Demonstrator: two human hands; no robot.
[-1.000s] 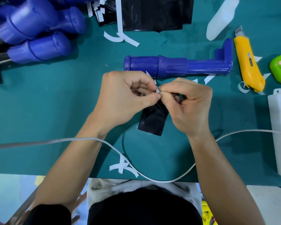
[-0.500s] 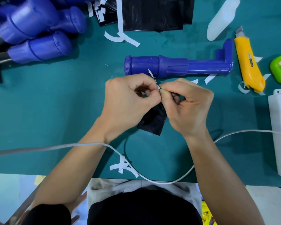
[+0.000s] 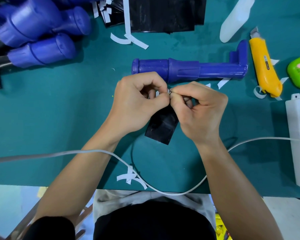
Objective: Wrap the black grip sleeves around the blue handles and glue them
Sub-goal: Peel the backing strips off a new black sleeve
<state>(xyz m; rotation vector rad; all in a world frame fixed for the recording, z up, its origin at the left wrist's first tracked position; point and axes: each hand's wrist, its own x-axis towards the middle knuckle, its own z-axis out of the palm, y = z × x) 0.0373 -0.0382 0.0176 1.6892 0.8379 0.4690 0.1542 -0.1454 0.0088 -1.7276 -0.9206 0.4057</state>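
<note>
Both hands meet in the middle of the green table, just on the near side of a single blue handle that lies flat across it. The left hand has its fingers curled inward, and its thumb and forefinger pinch the upper edge of the black grip sleeve. The right hand comes from the other side, fingers curled too, and pinches the same edge, so the fingertips of both hands touch. A small white strip shows at this point; which hand holds it I cannot tell. The sleeve hangs tilted from the pinch, with its lower end toward the person, between the two wrists. Whether that end rests on the table I cannot tell. The forearms come in from the near edge and form a V. A white cable passes over the left forearm. More blue handles are piled at the far left.
</note>
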